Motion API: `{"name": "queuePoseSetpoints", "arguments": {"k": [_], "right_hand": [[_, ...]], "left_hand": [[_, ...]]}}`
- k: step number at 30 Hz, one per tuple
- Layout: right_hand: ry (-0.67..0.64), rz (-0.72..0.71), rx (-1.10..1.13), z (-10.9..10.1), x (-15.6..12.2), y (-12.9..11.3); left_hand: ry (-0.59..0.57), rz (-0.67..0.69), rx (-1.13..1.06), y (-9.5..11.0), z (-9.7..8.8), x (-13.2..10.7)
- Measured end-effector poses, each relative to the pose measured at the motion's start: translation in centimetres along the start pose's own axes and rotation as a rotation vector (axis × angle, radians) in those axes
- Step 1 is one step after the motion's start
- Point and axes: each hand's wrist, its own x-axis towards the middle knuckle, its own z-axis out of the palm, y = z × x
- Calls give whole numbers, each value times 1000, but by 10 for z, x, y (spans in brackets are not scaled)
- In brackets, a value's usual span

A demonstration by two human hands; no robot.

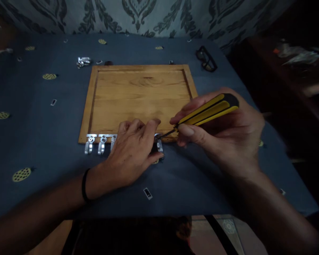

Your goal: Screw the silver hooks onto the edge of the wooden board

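A wooden board (138, 95) with a raised frame lies flat on the blue cloth. Silver metal hooks (101, 144) line its near edge, some covered by my left hand (133, 152). That hand rests over the edge with its fingers bent and spread on the wood, and its thumb reaches beside the rightmost hook (160, 144). In my right hand (223, 131) is a yellow and black screwdriver (210, 109), gripped by the handle between thumb and fingers. Its shaft slants down left, the tip at the rightmost hook's plate. Whether a screw sits under the tip cannot be made out.
Beyond the board's far left corner lies a small pile of shiny metal pieces (84, 62). Black-framed glasses (206, 58) rest at the back right. Patterned fabric (138, 17) rises behind the table. To the right, a dark surface holds a crumpled clear plastic bag (299, 55).
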Motion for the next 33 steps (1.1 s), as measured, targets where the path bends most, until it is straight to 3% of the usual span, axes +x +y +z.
{"name": "queuePoseSetpoints", "arguments": {"k": [6, 13, 19, 26, 33], "right_hand": [[-73, -2, -72, -2, -4, 0], [21, -47, -138, 1, -3, -2], [-39, -2, -50, -2, -3, -4], [0, -104, -84, -3, -2, -2], [15, -89, -64, -2, -1, -1]], "left_hand": [[8, 3, -5, -1, 1, 0], [8, 10, 6, -1, 1, 0], [7, 27, -11, -2, 1, -1], [16, 17, -6, -1, 2, 0], [13, 10, -27, -1, 1, 0]]}}
